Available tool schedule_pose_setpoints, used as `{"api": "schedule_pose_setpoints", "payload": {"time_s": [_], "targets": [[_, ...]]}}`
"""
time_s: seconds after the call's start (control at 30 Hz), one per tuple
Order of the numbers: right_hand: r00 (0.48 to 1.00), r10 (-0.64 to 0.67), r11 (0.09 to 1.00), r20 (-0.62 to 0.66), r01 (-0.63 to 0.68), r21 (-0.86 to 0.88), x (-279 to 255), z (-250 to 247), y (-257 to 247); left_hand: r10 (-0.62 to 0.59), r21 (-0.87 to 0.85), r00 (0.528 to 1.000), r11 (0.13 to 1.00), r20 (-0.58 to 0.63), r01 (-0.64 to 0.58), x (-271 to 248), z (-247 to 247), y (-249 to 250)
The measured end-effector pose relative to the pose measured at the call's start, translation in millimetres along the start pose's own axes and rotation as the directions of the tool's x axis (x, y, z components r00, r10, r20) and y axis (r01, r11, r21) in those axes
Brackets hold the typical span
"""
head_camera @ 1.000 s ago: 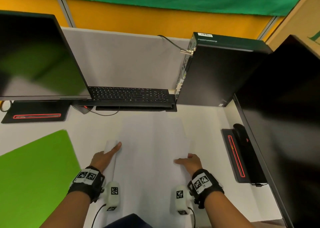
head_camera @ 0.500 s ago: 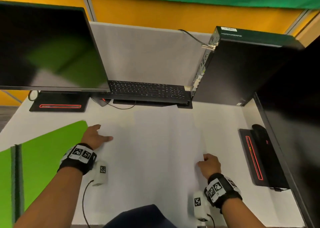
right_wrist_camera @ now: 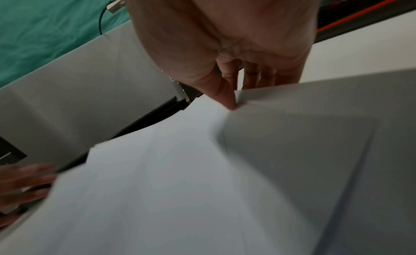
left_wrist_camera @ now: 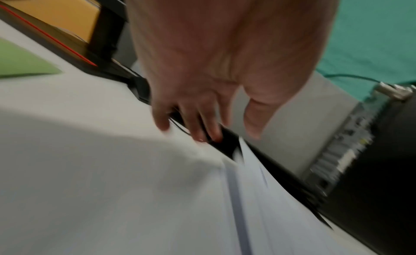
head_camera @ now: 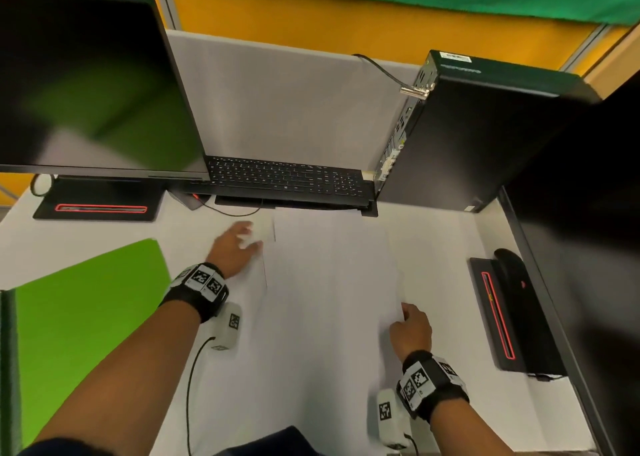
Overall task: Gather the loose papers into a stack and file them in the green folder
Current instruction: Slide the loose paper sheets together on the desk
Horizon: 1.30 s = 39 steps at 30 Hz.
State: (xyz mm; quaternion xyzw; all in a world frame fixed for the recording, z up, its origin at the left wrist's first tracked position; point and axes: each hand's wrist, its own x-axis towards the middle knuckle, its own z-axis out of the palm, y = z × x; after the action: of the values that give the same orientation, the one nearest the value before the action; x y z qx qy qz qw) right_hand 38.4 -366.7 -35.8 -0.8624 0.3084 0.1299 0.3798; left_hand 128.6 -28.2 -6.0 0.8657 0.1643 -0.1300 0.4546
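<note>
White papers (head_camera: 329, 282) lie mid-frame in head view, on the desk (head_camera: 86, 227) below the keyboard (head_camera: 287, 178). Long axis runs top to bottom of frame, short edges twd keyboard and twd the person. Sheets not squared: offset edges show at left and right.

Right hand (head_camera: 410, 331), lower right of centre, pinches the papers' right edge; in wrist view the thumb (right_wrist_camera: 223, 91) presses on top, fingers under, sheet lifted w/ a crease.

Left hand (head_camera: 233, 251), left of centre, fingers spread and relaxed at the papers' upper-left corner; blurred, contact unclear.

Green folder (head_camera: 86, 324) lies flat at lower left, apart from the papers.

PC tower (head_camera: 467, 144), upper right: white label on top, text too small to read. Wristbands carry square b/w marker codes.
</note>
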Motion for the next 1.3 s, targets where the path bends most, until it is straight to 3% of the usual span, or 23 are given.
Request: {"api": "schedule_pose_setpoints", "payload": {"time_s": [0.07, 0.1, 0.17, 0.23, 0.33, 0.43, 0.57, 0.67, 0.77, 0.83, 0.93, 1.0, 1.17, 1.3], "targets": [[1.0, 0.022, 1.0, -0.013, -0.022, -0.017, 2.7, -4.2, 0.4, -0.099, 0.043, 0.933, 0.992, -0.347, 0.122, -12.4, -20.2, -13.5], [0.999, 0.036, 0.999, -0.014, -0.037, -0.033, 3.6, -6.0, -0.8, -0.176, 0.074, 0.898, 0.972, -0.402, 0.224, -20.5, -28.4, -27.1], [0.997, 0.072, 0.995, -0.019, -0.073, -0.067, 4.6, -7.3, -6.6, -0.361, 0.196, 0.891, 0.886, -0.277, 0.42, -43.4, -30.5, -56.2], [0.995, 0.097, 0.992, -0.011, -0.097, -0.077, 4.7, -4.7, -15.4, -0.47, 0.355, 0.871, 0.797, -0.144, 0.489, -70.7, -8.8, -72.6], [0.993, 0.112, 0.993, 0.036, -0.111, -0.025, 6.1, 7.5, -28.2, -0.5, 0.318, 0.843, 0.781, -0.196, 0.537, -93.5, 34.1, -59.3], [0.992, 0.082, 0.997, 0.093, -0.081, -0.015, 5.5, 17.5, -32.8, -0.403, 0.405, 0.884, 0.786, -0.238, 0.467, -95.4, 52.1, -41.3], [0.983, 0.18, 0.984, 0.042, -0.179, -0.017, 3.0, 8.8, -25.2, -0.269, 0.635, 0.959, 0.727, -0.086, 0.261, -88.8, 46.3, -54.0], [0.972, 0.222, 0.973, 0.077, -0.216, -0.077, -7.8, 9.0, -21.0, -0.229, 0.696, 0.966, 0.675, -0.117, 0.244, -91.5, 45.9, -50.0], [0.976, 0.189, 0.976, 0.111, -0.174, -0.128, -18.8, 19.2, -19.6, -0.276, 0.665, 0.945, 0.675, -0.172, 0.319, -95.1, 54.8, -39.2], [0.98, 0.18, 0.979, 0.089, -0.171, -0.107, -21.1, 17.6, -19.0, -0.308, 0.596, 0.936, 0.724, -0.172, 0.348, -95.8, 58.7, -36.1], [0.974, 0.226, 0.967, 0.002, -0.224, -0.12, -17.9, 2.8, -10.8, -0.322, 0.265, 0.927, 0.892, -0.193, 0.366, -91.7, 51.7, -39.3], [0.965, 0.261, 0.961, -0.008, -0.261, -0.093, -19.8, -2.1, -4.5, -0.33, 0.08, 0.918, 0.932, -0.219, 0.354, -90.6, 46.8, -38.3], [0.983, 0.152, 0.98, 0.102, -0.163, 0.112, -24.1, 4.7, -2.2, -0.341, 0.159, 0.94, 0.928, -0.014, 0.339, -104.6, 74.6, -24.7], [0.985, 0.165, 0.976, 0.039, -0.169, 0.139, -24.4, -3.5, 3.4, -0.365, 0.13, 0.929, 0.92, -0.053, 0.369, -102.5, 69.6, -21.2]]}}
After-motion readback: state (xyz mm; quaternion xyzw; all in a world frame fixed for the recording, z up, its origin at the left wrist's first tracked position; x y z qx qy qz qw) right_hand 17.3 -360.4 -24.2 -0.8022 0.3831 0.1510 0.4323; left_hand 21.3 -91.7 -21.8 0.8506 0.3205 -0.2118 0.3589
